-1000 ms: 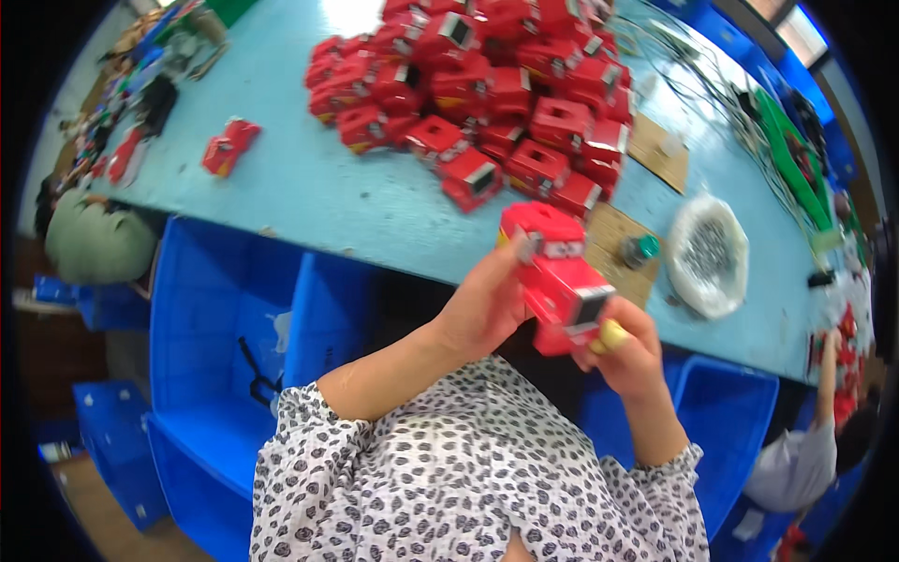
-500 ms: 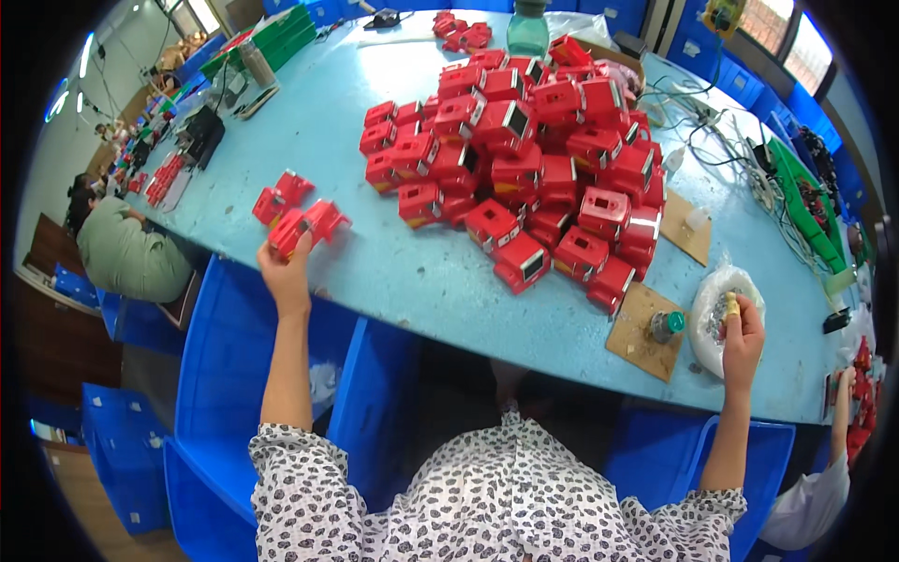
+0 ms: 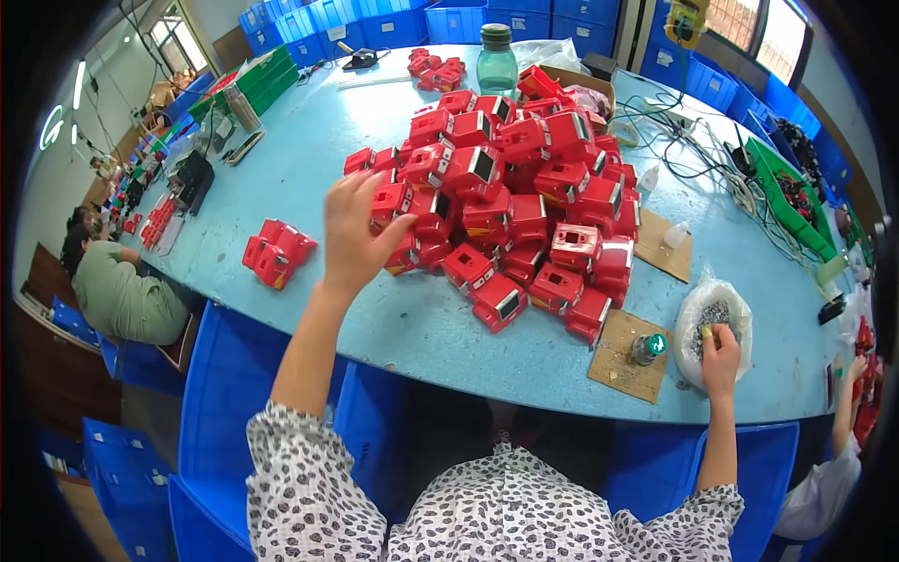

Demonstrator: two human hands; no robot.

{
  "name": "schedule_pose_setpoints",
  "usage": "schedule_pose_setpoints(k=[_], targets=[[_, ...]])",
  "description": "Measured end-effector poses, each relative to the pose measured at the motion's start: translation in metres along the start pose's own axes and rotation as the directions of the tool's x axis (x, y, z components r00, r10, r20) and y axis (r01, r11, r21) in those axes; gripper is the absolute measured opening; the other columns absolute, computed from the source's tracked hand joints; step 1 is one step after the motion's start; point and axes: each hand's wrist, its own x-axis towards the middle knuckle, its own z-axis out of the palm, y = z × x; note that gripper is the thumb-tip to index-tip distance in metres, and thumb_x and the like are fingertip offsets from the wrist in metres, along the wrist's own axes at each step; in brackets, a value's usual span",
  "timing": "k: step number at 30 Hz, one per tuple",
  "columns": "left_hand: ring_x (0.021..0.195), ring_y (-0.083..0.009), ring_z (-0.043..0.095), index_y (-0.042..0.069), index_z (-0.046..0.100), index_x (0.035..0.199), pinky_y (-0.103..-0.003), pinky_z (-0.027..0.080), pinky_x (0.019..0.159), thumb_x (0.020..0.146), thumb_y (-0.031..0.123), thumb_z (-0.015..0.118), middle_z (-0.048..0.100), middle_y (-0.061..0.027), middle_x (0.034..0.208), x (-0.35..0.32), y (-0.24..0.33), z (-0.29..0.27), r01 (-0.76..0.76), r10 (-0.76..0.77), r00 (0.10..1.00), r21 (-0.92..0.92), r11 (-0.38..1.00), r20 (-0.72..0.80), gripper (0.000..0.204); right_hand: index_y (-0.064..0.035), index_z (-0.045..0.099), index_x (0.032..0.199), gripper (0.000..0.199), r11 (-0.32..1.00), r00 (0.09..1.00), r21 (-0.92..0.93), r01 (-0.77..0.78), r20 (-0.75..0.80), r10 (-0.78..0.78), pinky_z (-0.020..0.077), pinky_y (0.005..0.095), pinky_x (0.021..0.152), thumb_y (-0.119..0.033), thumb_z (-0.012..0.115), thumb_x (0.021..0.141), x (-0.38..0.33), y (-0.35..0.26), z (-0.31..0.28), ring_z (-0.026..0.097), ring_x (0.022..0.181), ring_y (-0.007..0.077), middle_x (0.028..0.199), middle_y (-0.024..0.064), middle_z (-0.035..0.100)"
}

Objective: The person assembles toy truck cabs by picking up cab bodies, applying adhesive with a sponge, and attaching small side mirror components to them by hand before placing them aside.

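Note:
My left hand is raised in front of the near left side of a big pile of red plastic toy truck bodies. Its thumb stands apart from the fingers and nothing is held. A small group of red truck bodies lies on the table to the left of that hand. My right hand reaches into a white plastic bag of small grey metal pieces, which look like screws. Its fingers are pinched together, with something yellowish at a fingertip; whatever they grip is too small to make out.
A small jar with a green lid stands on a brown board. A small white bottle sits on another board behind it. Cables run along the right. Blue bins stand below the near edge. Co-workers sit at both sides.
My left hand has let go of the red truck body, leaving it with the others at left, and has moved right to the pile. My right hand has lowered into the bag.

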Motion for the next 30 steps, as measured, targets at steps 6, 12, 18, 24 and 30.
schedule_pose_setpoints(k=[6,12,18,24,30], targets=[[0.118,-0.0339,0.052,0.008,0.054,0.129,-0.042,0.044,0.099,0.071,0.023,0.081,0.056,-0.0152,0.124,0.091,-0.004,0.023,-0.091,0.134,0.834,-0.106,0.990,0.536,0.066,0.0037,0.064,0.103,0.017,0.987,0.994,0.140,0.080,-0.085,-0.069,0.0474,0.0286,0.074,-0.002,0.056,0.089,-0.005,0.001,0.005,0.060,0.082,0.0168,0.091,0.0093,0.063],[0.108,-0.0343,0.057,0.009,0.056,0.122,-0.044,0.048,0.090,0.069,0.026,0.083,0.058,-0.0137,0.107,0.116,0.004,0.023,-0.265,0.204,0.748,0.001,0.964,0.632,0.062,0.0042,0.065,0.109,0.023,0.972,0.992,0.217,0.087,-0.106,-0.065,0.0475,0.0283,0.077,0.000,0.053,0.090,-0.008,0.000,0.002,0.061,0.086,0.0173,0.094,0.0110,0.065],[0.093,-0.0344,0.061,0.004,0.059,0.113,-0.040,0.051,0.077,0.068,0.020,0.084,0.060,-0.0139,0.103,0.114,0.028,-0.042,-0.208,0.227,0.931,-0.095,0.973,0.287,0.055,0.0046,0.065,0.112,0.024,0.940,0.993,0.335,0.057,-0.121,-0.017,0.0481,0.0268,0.077,0.000,0.053,0.091,-0.012,0.005,0.003,0.061,0.087,0.0129,0.097,0.0076,0.068],[0.093,-0.0337,0.059,0.003,0.060,0.115,-0.042,0.049,0.080,0.060,0.014,0.084,0.059,-0.0133,0.100,0.005,0.073,-0.074,-0.066,0.142,0.792,-0.148,0.987,0.594,0.061,-0.0001,0.065,0.099,0.012,0.878,0.997,0.476,-0.058,-0.016,0.075,0.0437,0.0206,0.063,-0.007,0.057,0.092,-0.012,0.012,-0.013,0.055,0.072,0.0057,0.081,-0.0020,0.061],[0.111,-0.0344,0.051,0.003,0.047,0.138,-0.039,0.043,0.096,0.063,0.007,0.081,0.048,-0.0179,0.121,-0.097,0.052,-0.066,0.252,-0.137,0.803,-0.124,0.960,0.580,0.082,-0.0016,0.064,0.100,0.013,0.765,0.980,0.615,-0.191,0.158,0.118,0.0427,0.0196,0.063,-0.009,0.057,0.093,0.004,0.003,-0.020,0.055,0.070,0.0047,0.080,-0.0026,0.061]])
